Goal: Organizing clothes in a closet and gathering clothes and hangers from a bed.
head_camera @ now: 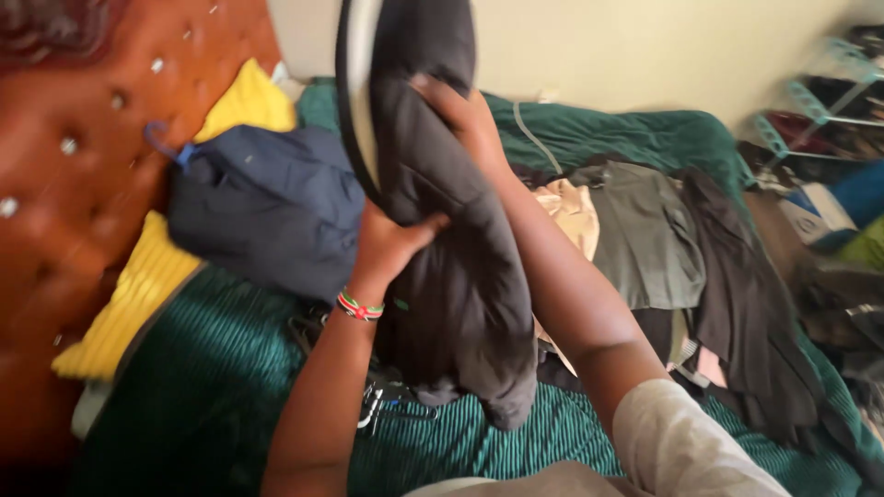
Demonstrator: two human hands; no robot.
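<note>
The dark garment (pixel 451 276) is hanging in the air above the bed (pixel 221 387), draped over what looks like a black-and-white hanger or stiff edge at its top, and both hands are gripping it: the right hand (pixel 465 115) is closing its grip on the cloth high up, near the top fold, while the left hand (pixel 391 241) is pinching the garment's left edge lower down, a beaded bracelet (pixel 360 306) showing on that wrist. Judging by this, the garment is only being lifted and sorted out; it is not yet laid down or put away. To the left of the dark garment a navy garment (pixel 267 216) is already lying on a blue hanger, resting against a yellow pillow (pixel 147 285) and the padded orange headboard (pixel 64 184). To the right of the dark garment a loose heap of clothes (pixel 645 239), grey, beige and black, is lying unsorted, so most of the work seems to be left. Below the dark garment some hangers (pixel 378 400) are lying on the green cover. Farther right of the heap, a shoe rack (pixel 820 101) is standing by the wall.
</note>
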